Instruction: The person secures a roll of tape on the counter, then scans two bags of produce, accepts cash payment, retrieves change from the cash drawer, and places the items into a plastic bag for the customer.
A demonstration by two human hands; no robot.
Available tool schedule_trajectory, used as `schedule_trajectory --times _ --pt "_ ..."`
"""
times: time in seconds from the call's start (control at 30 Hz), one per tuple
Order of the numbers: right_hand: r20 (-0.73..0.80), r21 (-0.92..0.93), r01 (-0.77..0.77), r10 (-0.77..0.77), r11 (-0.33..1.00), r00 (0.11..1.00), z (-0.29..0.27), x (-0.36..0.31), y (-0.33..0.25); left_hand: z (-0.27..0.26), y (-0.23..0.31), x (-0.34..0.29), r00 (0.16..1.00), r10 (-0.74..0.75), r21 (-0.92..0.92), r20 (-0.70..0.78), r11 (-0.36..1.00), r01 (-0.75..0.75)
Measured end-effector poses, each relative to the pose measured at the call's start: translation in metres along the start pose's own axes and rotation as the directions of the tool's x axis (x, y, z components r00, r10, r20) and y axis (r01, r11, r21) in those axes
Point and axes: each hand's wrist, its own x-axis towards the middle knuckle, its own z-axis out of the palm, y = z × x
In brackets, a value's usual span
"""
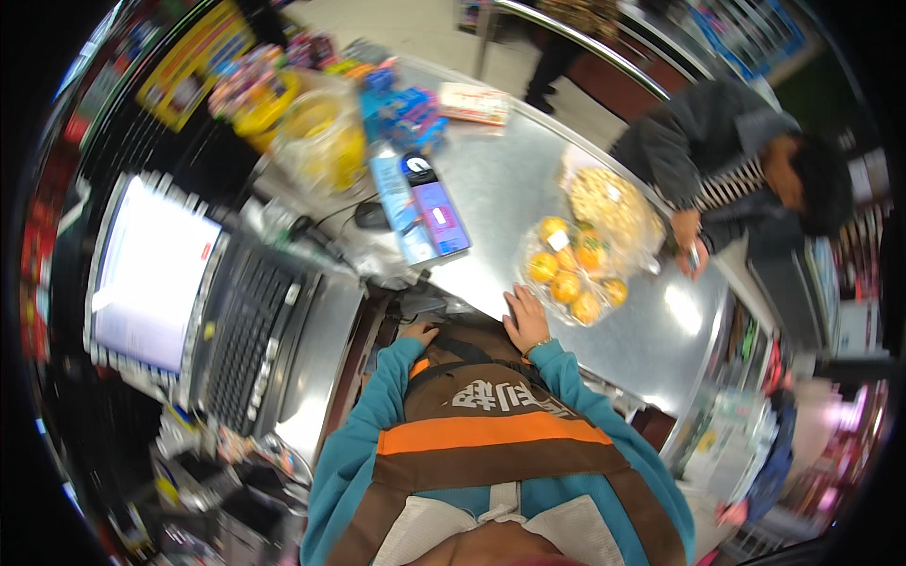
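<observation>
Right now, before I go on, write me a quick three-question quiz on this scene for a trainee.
1. True or false: the clear bag of orange fruit lies on the metal counter.
2. Which of the wearer's own hands is nearer to that bag, left or right?
3. What open device stands toward the left of the picture?

Key:
1. True.
2. The right hand.
3. A laptop.
</observation>
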Motion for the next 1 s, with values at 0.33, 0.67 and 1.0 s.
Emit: schedule_trajectory --times 0.33,0.67,1.0 --pt "0.003 0.267 -0.255 0.264 0.929 0.964 -0.038 -0.046 0.001 -0.007 -0.059 0.011 0.926 -0.349 -0.293 0.140 0.879 0.376" --pt "-0.316 0.269 -0.550 0.612 0.791 0.725 -0.034 -0.125 0.036 -0.032 -0.034 0.020 0.922 -0.341 -0.001 0.187 0.938 0.347" --pt "-0.570 0.113 -0.497 0.466 0.860 0.677 -0.023 -0.105 0.066 -0.040 0.008 0.046 0.934 -0.302 0.122 0.192 0.952 0.282"
